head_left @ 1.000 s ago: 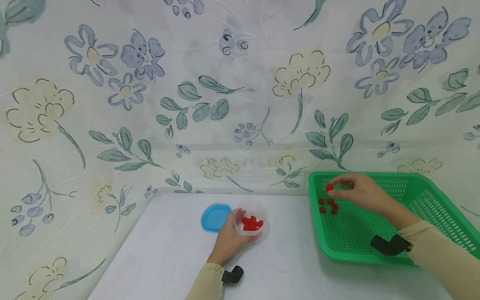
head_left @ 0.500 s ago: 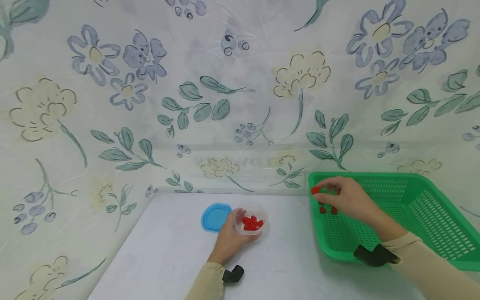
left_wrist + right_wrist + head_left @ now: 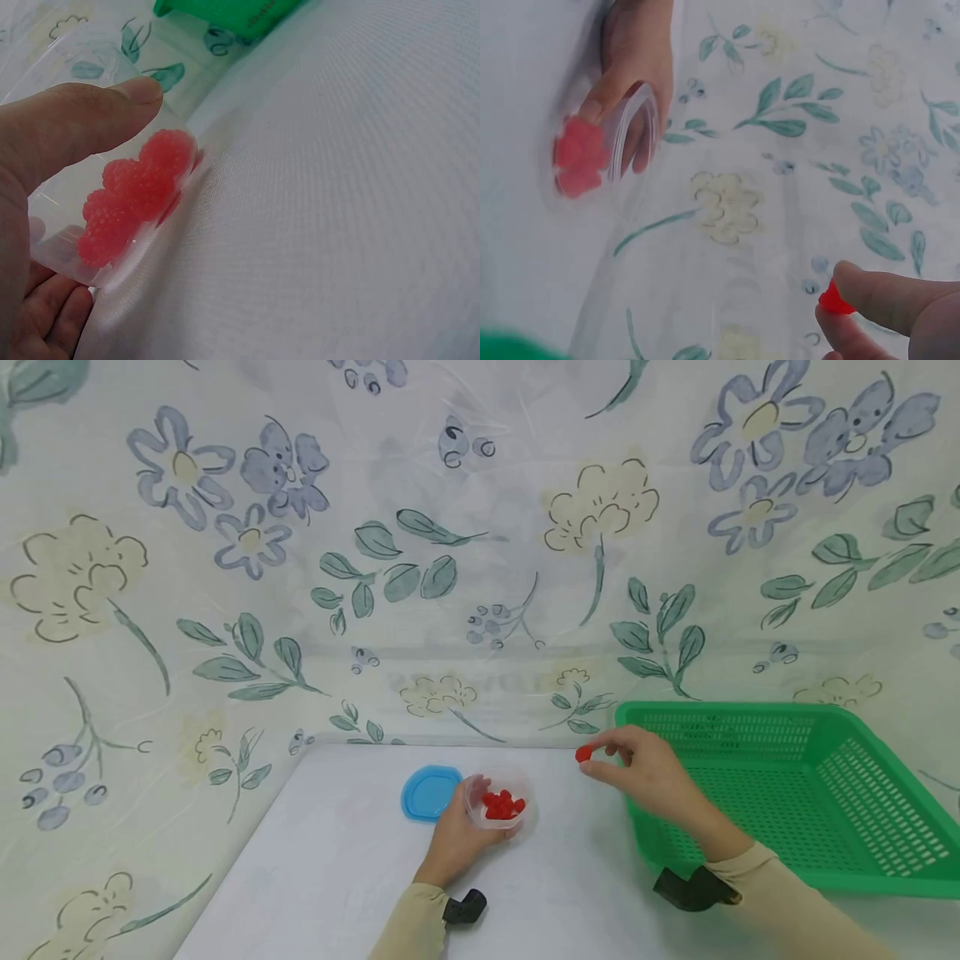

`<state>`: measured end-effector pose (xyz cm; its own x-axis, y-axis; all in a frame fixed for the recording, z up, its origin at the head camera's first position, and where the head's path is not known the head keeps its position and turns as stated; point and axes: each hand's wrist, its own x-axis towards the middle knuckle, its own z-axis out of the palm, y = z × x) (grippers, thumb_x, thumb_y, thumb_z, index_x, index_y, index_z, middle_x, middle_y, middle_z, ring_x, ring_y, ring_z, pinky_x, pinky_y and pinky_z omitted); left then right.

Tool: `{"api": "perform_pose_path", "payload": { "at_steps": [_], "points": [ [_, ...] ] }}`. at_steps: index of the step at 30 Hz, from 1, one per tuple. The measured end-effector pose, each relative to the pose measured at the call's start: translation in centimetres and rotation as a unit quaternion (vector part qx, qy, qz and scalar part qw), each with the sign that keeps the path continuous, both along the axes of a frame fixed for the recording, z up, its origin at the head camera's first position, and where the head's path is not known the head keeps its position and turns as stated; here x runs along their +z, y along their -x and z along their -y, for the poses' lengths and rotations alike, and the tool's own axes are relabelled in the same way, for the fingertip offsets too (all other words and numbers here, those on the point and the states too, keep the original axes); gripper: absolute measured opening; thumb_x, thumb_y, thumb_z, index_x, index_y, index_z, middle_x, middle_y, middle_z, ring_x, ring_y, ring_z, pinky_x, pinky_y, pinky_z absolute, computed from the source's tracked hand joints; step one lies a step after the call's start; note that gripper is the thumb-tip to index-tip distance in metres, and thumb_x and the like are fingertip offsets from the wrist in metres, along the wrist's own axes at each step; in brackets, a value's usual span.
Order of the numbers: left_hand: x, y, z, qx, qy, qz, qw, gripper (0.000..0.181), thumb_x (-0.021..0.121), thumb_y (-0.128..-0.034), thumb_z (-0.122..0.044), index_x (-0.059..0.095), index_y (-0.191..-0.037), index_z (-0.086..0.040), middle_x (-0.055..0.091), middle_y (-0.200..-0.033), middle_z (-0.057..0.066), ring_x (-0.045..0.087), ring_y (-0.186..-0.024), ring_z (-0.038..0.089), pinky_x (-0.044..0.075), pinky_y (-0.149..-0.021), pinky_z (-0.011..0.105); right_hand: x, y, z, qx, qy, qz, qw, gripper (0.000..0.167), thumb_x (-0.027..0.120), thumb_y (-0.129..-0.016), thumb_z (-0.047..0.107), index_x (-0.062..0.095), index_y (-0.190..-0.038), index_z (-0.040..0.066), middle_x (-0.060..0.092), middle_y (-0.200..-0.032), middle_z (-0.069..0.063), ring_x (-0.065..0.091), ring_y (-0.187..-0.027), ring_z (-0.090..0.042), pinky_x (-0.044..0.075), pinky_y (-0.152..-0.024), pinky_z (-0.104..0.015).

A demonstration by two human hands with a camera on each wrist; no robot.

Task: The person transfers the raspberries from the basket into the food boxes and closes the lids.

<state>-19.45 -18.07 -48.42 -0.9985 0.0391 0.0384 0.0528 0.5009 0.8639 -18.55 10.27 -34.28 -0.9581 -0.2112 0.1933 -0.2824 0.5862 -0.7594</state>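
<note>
My left hand (image 3: 459,842) grips a clear plastic cup (image 3: 64,187) that stands on the white table, thumb on one side and fingers round the other. Several raspberries (image 3: 127,196) lie at the bottom of the cup. Between thumb and fingertips my right hand (image 3: 648,772) pinches one raspberry (image 3: 583,753), held above the table between the green basket (image 3: 637,827) and the cup. In the right wrist view this raspberry (image 3: 835,299) is partly covered by the thumb.
A blue lid (image 3: 429,795) lies on the table (image 3: 330,860), just left of the cup. The basket stands at the right, its near left part hidden behind my right hand and forearm. A flowered sheet (image 3: 495,527) hangs behind the table.
My right hand has moved left with the raspberry, from over the basket, past its left rim, to above the table. The left hand and cup have stayed in place.
</note>
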Motion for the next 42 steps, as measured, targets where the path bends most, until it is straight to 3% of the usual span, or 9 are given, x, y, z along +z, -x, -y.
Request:
{"api": "perform_pose_path", "payload": {
  "at_steps": [7, 17, 26, 42],
  "points": [
    [0.0, 0.0, 0.0, 0.004, -0.001, 0.002, 1.0, 0.096, 0.092, -0.0697, -0.039, 0.04, -0.147, -0.016, 0.053, -0.145, 0.004, 0.048, -0.134, 0.03, 0.047, -0.104, 0.054, -0.4, -0.3, 2.6, -0.017, -0.007, -0.027, 0.9995, 0.016, 0.079, -0.087, 0.022, 0.077, -0.102, 0.015, 0.063, -0.1, -0.006, 0.051, -0.088, -0.025, 0.046, -0.06, -0.031],
    [0.1, 0.0, 0.0, 0.005, -0.005, 0.007, 0.9999, 0.098, 0.092, -0.0696, -0.04, 0.038, -0.148, -0.018, 0.052, -0.146, 0.003, 0.046, -0.136, 0.03, 0.047, -0.103, 0.054, -2.2, -0.2, 5.8, -0.029, -0.028, -0.066, 0.997, 0.016, 0.081, -0.084, 0.019, 0.077, -0.099, 0.016, 0.068, -0.102, -0.005, 0.053, -0.088, -0.021, 0.047, -0.066, -0.031],
    [0.2, 0.0, 0.0, 0.005, -0.009, 0.001, 1.0, 0.098, 0.092, -0.069, -0.043, 0.04, -0.147, -0.016, 0.052, -0.145, 0.005, 0.047, -0.134, 0.031, 0.05, -0.101, 0.054, -4.2, 0.1, 8.4, -0.035, 0.006, -0.044, 0.9984, 0.017, 0.081, -0.084, 0.019, 0.076, -0.099, 0.013, 0.06, -0.092, -0.004, 0.052, -0.084, -0.02, 0.046, -0.063, -0.029],
    [0.1, 0.0, 0.2, -0.008, 0.0, -0.015, 0.9998, 0.095, 0.091, -0.0712, -0.041, 0.04, -0.147, -0.013, 0.053, -0.144, 0.008, 0.049, -0.132, 0.033, 0.052, -0.097, 0.053, -6.9, 1.3, 11.3, -0.023, 0.034, -0.033, 0.9986, 0.017, 0.078, -0.085, 0.018, 0.075, -0.1, 0.011, 0.063, -0.097, -0.011, 0.058, -0.09, -0.028, 0.051, -0.064, -0.028]
  ]
}}
